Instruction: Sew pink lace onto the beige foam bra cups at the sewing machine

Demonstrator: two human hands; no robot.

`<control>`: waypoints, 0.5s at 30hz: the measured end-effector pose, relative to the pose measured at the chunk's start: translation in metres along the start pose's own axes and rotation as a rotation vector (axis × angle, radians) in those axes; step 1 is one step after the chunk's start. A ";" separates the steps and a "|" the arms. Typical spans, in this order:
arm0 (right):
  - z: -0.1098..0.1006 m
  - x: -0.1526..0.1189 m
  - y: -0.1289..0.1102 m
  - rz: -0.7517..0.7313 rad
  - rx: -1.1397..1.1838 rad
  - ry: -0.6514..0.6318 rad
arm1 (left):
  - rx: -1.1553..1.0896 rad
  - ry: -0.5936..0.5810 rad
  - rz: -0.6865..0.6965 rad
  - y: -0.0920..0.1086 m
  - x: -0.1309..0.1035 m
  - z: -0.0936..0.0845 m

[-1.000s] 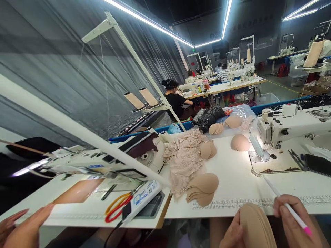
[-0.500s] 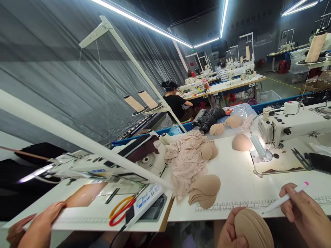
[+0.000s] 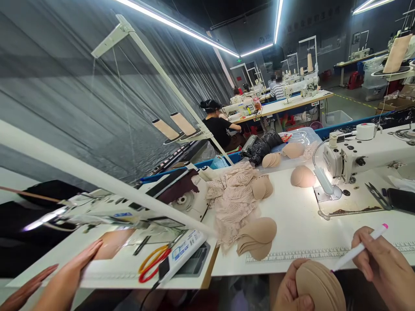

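My left hand point(image 3: 289, 288) grips a stack of beige bra pads point(image 3: 319, 287) in front of the table edge, thumb on the face and fingers behind. In my right hand point(image 3: 379, 259) is a white marker pen point(image 3: 359, 250) with a pink end, its tip at the upper right rim of the stack. Whether the tip touches the rim I cannot tell. A fanned pile of beige pads point(image 3: 257, 237) lies on the table to the left, beside crumpled beige lace point(image 3: 235, 194). A printed ruler strip point(image 3: 292, 255) runs along the table's front edge.
A lit sewing machine point(image 3: 343, 160) stands at the right, with thread snips point(image 3: 378, 196) and a black phone point(image 3: 402, 201) near it. At the left, a co-worker's hands point(image 3: 78, 263) rest by a second machine. Orange-red scissors point(image 3: 154, 263) lie between. More pads point(image 3: 303, 177) sit farther back.
The pen has moved slightly so its tip comes from over the ruler to the stack's rim. The co-worker's hand at the left has slid forward over the brown sheet.
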State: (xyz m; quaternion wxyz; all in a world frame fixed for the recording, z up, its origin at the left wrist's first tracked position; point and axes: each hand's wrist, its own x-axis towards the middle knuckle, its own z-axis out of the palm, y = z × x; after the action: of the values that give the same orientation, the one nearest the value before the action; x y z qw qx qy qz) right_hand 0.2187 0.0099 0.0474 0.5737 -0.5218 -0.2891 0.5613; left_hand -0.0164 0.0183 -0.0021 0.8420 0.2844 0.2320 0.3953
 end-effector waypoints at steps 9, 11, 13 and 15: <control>0.006 -0.007 -0.002 -0.023 -0.006 -0.047 | 0.006 -0.019 0.014 0.001 0.000 0.003; 0.001 -0.006 0.002 -0.039 -0.018 -0.022 | 0.005 -0.011 0.016 0.002 0.000 0.003; -0.001 -0.006 0.001 -0.041 -0.062 -0.016 | 0.004 -0.008 0.014 0.003 -0.001 0.003; 0.001 -0.009 -0.004 -0.024 -0.099 -0.038 | 0.003 -0.013 0.013 0.002 -0.001 0.002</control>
State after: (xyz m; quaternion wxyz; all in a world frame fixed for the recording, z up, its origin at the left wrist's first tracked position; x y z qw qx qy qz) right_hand 0.2172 0.0022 0.0538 0.5482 -0.5353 -0.3334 0.5493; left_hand -0.0166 0.0182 0.0013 0.8405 0.2898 0.2250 0.3987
